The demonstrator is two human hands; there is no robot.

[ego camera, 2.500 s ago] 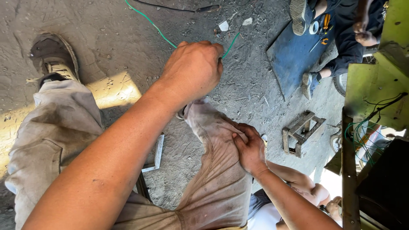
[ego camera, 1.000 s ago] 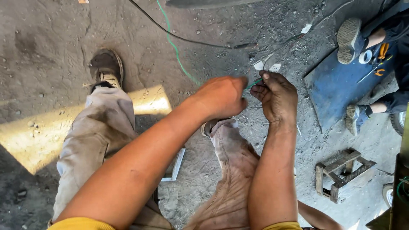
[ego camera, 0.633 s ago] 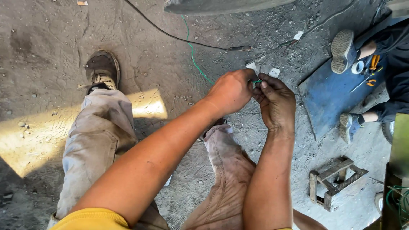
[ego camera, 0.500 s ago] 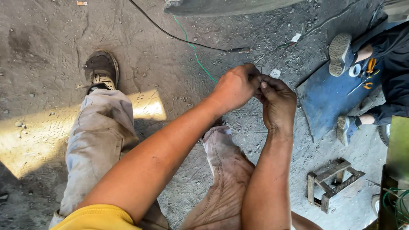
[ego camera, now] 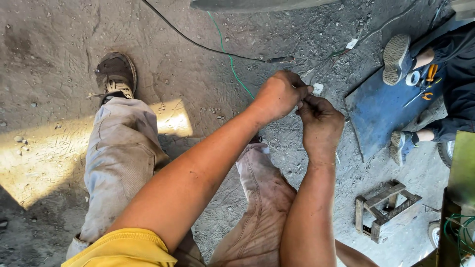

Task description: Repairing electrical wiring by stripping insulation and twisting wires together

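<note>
Here the two hands meet out in front of the knees, fingertip to fingertip. The left hand (ego camera: pixel 279 94) is curled into a loose fist, thumb and forefinger pinched on the end of a green wire (ego camera: pixel 232 62); the wire runs from that pinch away across the dirt floor (ego camera: pixel 59 39). The right hand (ego camera: pixel 320 123) comes in from the other side, its fingers closed on something tiny right at the same spot, too small to make out. Held this close, each hand steadies the other, which looks like the reason for working in the air and not on the ground.

Beyond the grip a black cable (ego camera: pixel 198 43) lies near the green one. Below the wrists sit the person's own dusty trouser legs, with a boot (ego camera: pixel 116 74) well to the left. Off to the right of the grip another person's shoes (ego camera: pixel 396 59) rest on a blue sheet (ego camera: pixel 381 111), tools beside them, and a small wooden stool (ego camera: pixel 383 210) stands nearer.
</note>
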